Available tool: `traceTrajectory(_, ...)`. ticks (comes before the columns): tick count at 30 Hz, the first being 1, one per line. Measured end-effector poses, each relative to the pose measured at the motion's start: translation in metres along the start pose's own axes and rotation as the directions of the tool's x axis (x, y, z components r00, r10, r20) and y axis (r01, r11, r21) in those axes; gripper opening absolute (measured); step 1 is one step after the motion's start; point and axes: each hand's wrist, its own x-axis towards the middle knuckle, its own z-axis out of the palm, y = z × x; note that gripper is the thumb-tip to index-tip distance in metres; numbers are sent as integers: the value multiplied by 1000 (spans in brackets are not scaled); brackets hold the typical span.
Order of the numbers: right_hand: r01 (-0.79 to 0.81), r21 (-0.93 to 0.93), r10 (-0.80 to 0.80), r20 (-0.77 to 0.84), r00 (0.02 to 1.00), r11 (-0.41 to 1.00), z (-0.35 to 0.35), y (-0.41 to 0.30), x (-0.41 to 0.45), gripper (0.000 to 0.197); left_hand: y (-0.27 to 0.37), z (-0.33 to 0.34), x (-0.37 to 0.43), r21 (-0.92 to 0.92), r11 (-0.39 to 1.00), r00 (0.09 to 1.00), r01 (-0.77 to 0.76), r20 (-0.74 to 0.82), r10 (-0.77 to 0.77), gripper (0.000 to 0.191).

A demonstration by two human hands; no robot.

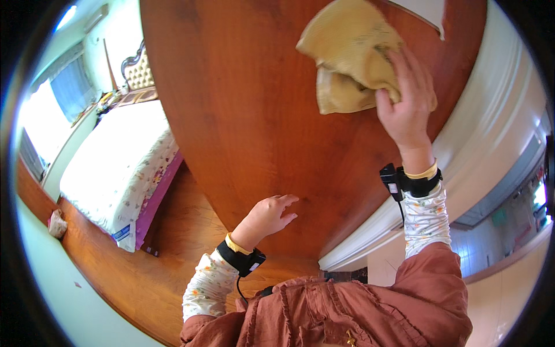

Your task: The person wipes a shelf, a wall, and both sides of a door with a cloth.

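Observation:
My right hand (407, 95) grips a folded yellow cloth (355, 52) against the upper right of a reddish-brown wooden door (243, 108). The cloth has dark smudges, and one of its corners hangs loose to the left. My left hand (269, 216) holds nothing; its fingers are apart and it is in front of the lower part of the door. Whether it touches the wood I cannot tell. Each wrist wears a black strap with a small device and a cable.
White moulded trim (468, 143) runs along the door's right side. To the left, a bed (117, 160) with a white floral cover stands on a wooden floor (182, 225), near a window (47, 108). A small pale bag (57, 224) lies by the wall.

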Motion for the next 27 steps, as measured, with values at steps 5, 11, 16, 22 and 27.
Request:
traceTrajectory(5, 69, 31, -72, 133, 988, 997, 62, -78, 48, 54, 1, -39, -23, 26, 995, 994, 100, -51, -99, 38)
traceTrajectory(11, 182, 99, -193, 122, 974, 978, 145, -175, 88, 54, -17, -75, -74, 44, 961, 958, 274, -105, -268, 39)
traceTrajectory(16, 332, 217, -393, 391, 832, 918, 181, -255, 49, 41, -35, -96, -126, 11, 902, 892, 432, -153, -425, 39)
traceTrajectory(22, 345, 606, -676, 484, 556, 717, 182, -287, -94, 30, -55, -109, -150, 14, 902, 879, 431, -234, -417, 43)
traceTrajectory(27, 398, 626, -691, 333, 642, 671, 171, -260, -121, 24, -62, -117, -135, 149, 931, 911, 334, -305, -278, 49)
